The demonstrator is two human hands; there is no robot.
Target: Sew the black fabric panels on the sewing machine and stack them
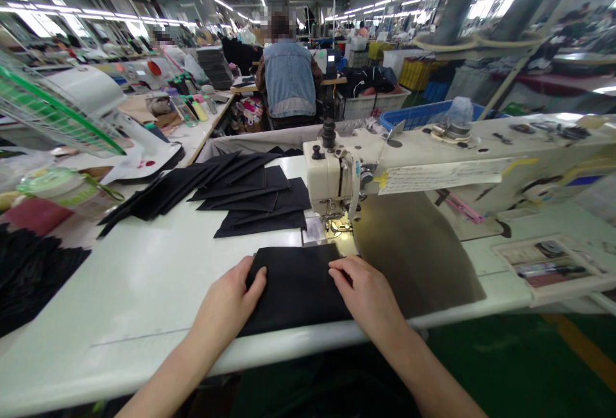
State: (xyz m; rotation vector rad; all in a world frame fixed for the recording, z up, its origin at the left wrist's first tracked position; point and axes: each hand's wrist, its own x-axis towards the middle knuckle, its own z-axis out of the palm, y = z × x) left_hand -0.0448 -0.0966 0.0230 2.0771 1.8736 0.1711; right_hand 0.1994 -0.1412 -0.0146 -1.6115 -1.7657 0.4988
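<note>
A black fabric piece (296,289) lies flat at the table's front edge, just before the lit needle area of a white sewing machine (325,171). My left hand (238,289) grips its left edge between thumb and fingers. At the right edge, my right hand (363,286) pinches the same fabric near its upper corner. The fabric's top edge lies close to the presser foot (341,225). Behind it, several black pieces (255,190) overlap in a fanned row that runs to the left.
A white fan (91,94) and a lidded container (62,190) stand at the left, above a dark fabric heap (33,277). On the right sits a small tool tray (546,264). A person in a denim vest (289,81) sits ahead, beyond the machine.
</note>
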